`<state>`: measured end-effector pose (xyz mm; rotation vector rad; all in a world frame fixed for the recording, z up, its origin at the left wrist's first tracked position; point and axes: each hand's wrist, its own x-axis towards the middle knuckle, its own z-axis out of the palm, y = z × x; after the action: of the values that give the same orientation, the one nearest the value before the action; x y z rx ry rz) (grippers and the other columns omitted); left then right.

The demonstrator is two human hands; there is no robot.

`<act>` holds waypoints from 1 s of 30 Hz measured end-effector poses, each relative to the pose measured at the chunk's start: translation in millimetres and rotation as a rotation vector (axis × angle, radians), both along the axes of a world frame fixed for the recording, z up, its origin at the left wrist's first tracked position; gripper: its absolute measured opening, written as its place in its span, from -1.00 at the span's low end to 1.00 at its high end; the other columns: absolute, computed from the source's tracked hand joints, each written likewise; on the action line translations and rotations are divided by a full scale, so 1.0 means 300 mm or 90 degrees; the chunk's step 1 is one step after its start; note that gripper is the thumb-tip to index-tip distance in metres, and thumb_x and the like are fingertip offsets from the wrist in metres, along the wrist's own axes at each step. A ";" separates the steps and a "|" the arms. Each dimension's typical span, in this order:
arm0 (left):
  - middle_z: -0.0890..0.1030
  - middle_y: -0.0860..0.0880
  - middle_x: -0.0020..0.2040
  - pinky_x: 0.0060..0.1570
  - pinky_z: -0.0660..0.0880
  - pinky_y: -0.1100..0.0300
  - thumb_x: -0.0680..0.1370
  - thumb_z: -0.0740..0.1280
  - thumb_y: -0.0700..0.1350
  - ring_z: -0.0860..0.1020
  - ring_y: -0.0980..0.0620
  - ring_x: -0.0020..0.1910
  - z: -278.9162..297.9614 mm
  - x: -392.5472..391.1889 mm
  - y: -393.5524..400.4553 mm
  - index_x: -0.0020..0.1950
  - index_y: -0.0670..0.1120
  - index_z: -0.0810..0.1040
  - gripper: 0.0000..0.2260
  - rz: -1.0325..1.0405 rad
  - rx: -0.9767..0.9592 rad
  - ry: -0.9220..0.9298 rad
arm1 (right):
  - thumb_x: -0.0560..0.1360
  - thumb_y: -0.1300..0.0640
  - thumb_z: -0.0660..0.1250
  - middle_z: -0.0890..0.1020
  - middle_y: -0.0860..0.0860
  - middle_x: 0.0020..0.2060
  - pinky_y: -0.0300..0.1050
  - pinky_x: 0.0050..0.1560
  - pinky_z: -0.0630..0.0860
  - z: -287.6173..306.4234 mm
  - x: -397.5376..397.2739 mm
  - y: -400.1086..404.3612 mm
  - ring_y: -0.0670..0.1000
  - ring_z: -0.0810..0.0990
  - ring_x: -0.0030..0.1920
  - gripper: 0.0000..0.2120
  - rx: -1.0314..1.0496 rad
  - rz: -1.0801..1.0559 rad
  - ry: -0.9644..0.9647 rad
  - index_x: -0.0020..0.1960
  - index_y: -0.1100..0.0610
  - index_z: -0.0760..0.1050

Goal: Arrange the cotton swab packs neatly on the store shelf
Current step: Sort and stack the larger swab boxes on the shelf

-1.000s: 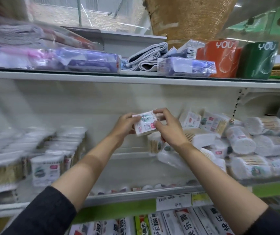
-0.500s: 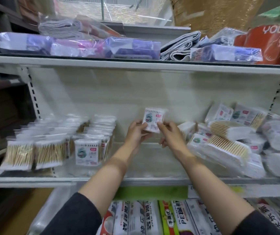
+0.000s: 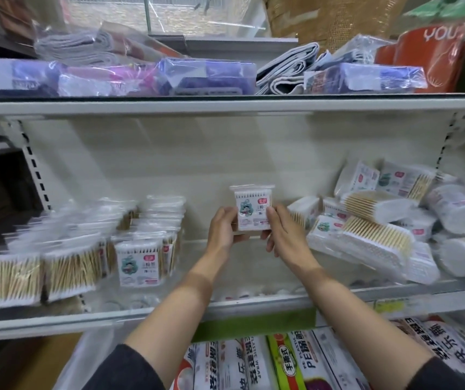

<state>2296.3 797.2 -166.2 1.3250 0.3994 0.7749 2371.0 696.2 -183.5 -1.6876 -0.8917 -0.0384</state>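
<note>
Cotton swab pack (image 3: 253,211) held upright above the middle shelf (image 3: 225,308), in the bare gap between two groups of stock; head view only. The shelf is pale metal with a white back panel and slotted uprights at either side. On its left stand upright rows of swab packs (image 3: 138,263), the front ones showing printed labels or wooden stems; this area is blurred. On its right lies a loose heap of swab packs (image 3: 372,243), tilted and overlapping, with some round tubs among them. The upper shelf (image 3: 225,106) carries folded cloths in clear wrap and an orange package (image 3: 428,49) at far right. Below the middle shelf, boxes of plastic wrap (image 3: 304,364) are visible. The held pack is a small clear bag with a white label bearing a cartoon figure and a red tag, its white swab tips at the top. The left hand (image 3: 222,228) grips its left edge and underside; the right hand (image 3: 280,232) closes on its right edge, fingers curled. Dark sleeves cover both upper forearms.
</note>
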 end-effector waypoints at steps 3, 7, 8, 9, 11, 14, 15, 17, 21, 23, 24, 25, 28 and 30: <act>0.59 -0.03 -0.20 -0.42 0.48 0.28 0.63 0.14 -0.14 0.54 0.07 -0.22 0.001 -0.008 0.002 -0.17 -0.05 0.38 -0.83 -0.016 -0.004 -0.013 | 0.64 -0.08 0.01 0.55 0.05 -0.38 -0.32 -0.51 0.33 -0.001 -0.004 -0.008 -0.02 0.49 -0.48 -0.75 0.008 0.000 -0.011 -0.02 -0.04 0.43; 0.60 -0.04 -0.17 -0.40 0.50 0.29 0.63 0.13 -0.15 0.55 0.06 -0.21 0.000 -0.012 0.001 -0.15 -0.05 0.39 -0.83 -0.034 -0.011 -0.008 | 0.64 -0.09 -0.01 0.56 0.07 -0.37 -0.32 -0.50 0.34 -0.003 -0.004 -0.012 -0.03 0.49 -0.48 -0.67 0.000 -0.004 -0.007 -0.02 0.07 0.45; 0.59 -0.04 -0.18 -0.37 0.51 0.27 0.63 0.13 -0.16 0.55 0.06 -0.22 0.002 -0.013 0.001 -0.16 -0.06 0.39 -0.82 -0.035 -0.023 -0.011 | 0.64 -0.11 -0.02 0.56 0.07 -0.37 -0.32 -0.49 0.34 -0.003 -0.005 -0.013 -0.02 0.50 -0.47 -0.64 -0.002 -0.006 -0.002 -0.03 0.08 0.45; 0.59 -0.05 -0.19 -0.34 0.51 0.24 0.63 0.13 -0.17 0.54 0.05 -0.22 0.004 -0.013 0.001 -0.17 -0.06 0.38 -0.82 -0.034 -0.036 -0.015 | 0.63 -0.11 -0.02 0.57 0.08 -0.36 -0.32 -0.48 0.34 -0.004 -0.005 -0.014 -0.01 0.50 -0.46 -0.62 -0.005 -0.006 0.003 -0.04 0.09 0.45; 0.58 -0.05 -0.20 -0.36 0.51 0.25 0.63 0.13 -0.19 0.54 0.04 -0.24 0.008 -0.014 -0.001 -0.17 -0.07 0.37 -0.81 -0.031 -0.051 -0.023 | 0.64 -0.09 -0.03 0.59 0.11 -0.33 -0.31 -0.46 0.35 -0.006 -0.006 -0.014 -0.01 0.51 -0.45 -0.64 -0.013 -0.003 0.006 -0.07 0.06 0.45; 0.57 -0.05 -0.21 -0.44 0.51 0.31 0.63 0.12 -0.20 0.54 0.04 -0.27 0.011 -0.017 -0.007 -0.18 -0.08 0.36 -0.81 -0.030 -0.056 -0.029 | 0.66 -0.01 -0.02 0.60 0.12 -0.32 -0.28 -0.44 0.35 -0.006 -0.007 -0.013 -0.03 0.49 -0.47 -0.69 -0.019 -0.007 -0.001 -0.14 0.01 0.42; 0.57 -0.05 -0.21 -0.45 0.51 0.31 0.63 0.11 -0.21 0.54 0.04 -0.27 0.011 -0.018 -0.009 -0.18 -0.07 0.36 -0.80 -0.031 -0.056 -0.029 | 0.66 0.01 -0.02 0.60 0.12 -0.32 -0.28 -0.43 0.35 -0.006 -0.005 -0.012 -0.04 0.48 -0.47 -0.68 -0.020 -0.010 -0.002 -0.16 0.01 0.41; 0.57 -0.05 -0.22 -0.45 0.50 0.31 0.64 0.11 -0.21 0.53 0.04 -0.28 0.012 -0.018 -0.013 -0.19 -0.07 0.36 -0.80 -0.032 -0.055 -0.030 | 0.65 0.02 -0.02 0.60 0.12 -0.32 -0.25 -0.41 0.35 -0.007 -0.003 -0.011 -0.04 0.48 -0.47 -0.67 -0.024 -0.014 -0.003 -0.18 0.03 0.42; 0.57 -0.05 -0.22 -0.46 0.50 0.32 0.64 0.11 -0.21 0.53 0.04 -0.29 0.013 -0.017 -0.015 -0.18 -0.07 0.36 -0.80 -0.035 -0.053 -0.031 | 0.65 0.03 -0.02 0.60 0.11 -0.32 -0.28 -0.44 0.35 -0.013 0.005 -0.008 -0.02 0.50 -0.47 -0.66 -0.034 -0.017 -0.003 -0.10 0.13 0.45; 0.57 -0.06 -0.22 -0.44 0.50 0.30 0.64 0.10 -0.21 0.53 0.04 -0.28 0.012 -0.017 -0.017 -0.19 -0.08 0.35 -0.79 -0.037 -0.048 -0.028 | 0.66 0.03 -0.02 0.60 0.11 -0.32 -0.28 -0.45 0.35 -0.013 0.006 -0.008 -0.02 0.50 -0.47 -0.66 -0.035 -0.018 -0.004 -0.06 0.17 0.45; 0.57 -0.06 -0.21 -0.42 0.50 0.29 0.64 0.10 -0.21 0.53 0.04 -0.28 0.012 -0.017 -0.018 -0.20 -0.08 0.34 -0.79 -0.037 -0.045 -0.025 | 0.66 0.04 -0.02 0.60 0.11 -0.32 -0.29 -0.45 0.35 -0.013 0.005 -0.008 -0.02 0.50 -0.47 -0.66 -0.035 -0.018 -0.007 -0.05 0.18 0.45; 0.57 -0.06 -0.21 -0.40 0.50 0.28 0.64 0.10 -0.21 0.54 0.04 -0.28 0.011 -0.018 -0.017 -0.20 -0.07 0.34 -0.78 -0.036 -0.040 -0.023 | 0.66 0.04 -0.02 0.60 0.12 -0.32 -0.30 -0.46 0.34 -0.012 0.005 -0.007 -0.03 0.50 -0.48 -0.66 -0.035 -0.017 -0.009 -0.05 0.19 0.44; 0.57 -0.05 -0.20 -0.36 0.50 0.27 0.64 0.09 -0.20 0.54 0.05 -0.26 0.009 -0.019 -0.016 -0.19 -0.07 0.34 -0.78 -0.037 -0.029 -0.016 | 0.66 0.04 -0.03 0.60 0.14 -0.33 -0.31 -0.45 0.34 -0.013 0.007 -0.003 -0.04 0.49 -0.48 -0.66 -0.033 -0.017 -0.012 -0.04 0.18 0.44; 0.58 -0.04 -0.19 -0.37 0.51 0.28 0.65 0.09 -0.18 0.54 0.06 -0.25 0.009 -0.019 -0.017 -0.18 -0.07 0.35 -0.79 -0.044 -0.025 -0.009 | 0.66 0.02 -0.04 0.60 0.22 -0.32 -0.23 -0.40 0.34 -0.016 0.012 -0.001 -0.01 0.51 -0.47 -0.67 -0.027 -0.019 -0.011 -0.09 0.13 0.42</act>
<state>2290.5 792.2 -163.5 1.2891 0.3536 0.7145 2374.5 695.8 -188.2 -1.7429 -0.8858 -0.0540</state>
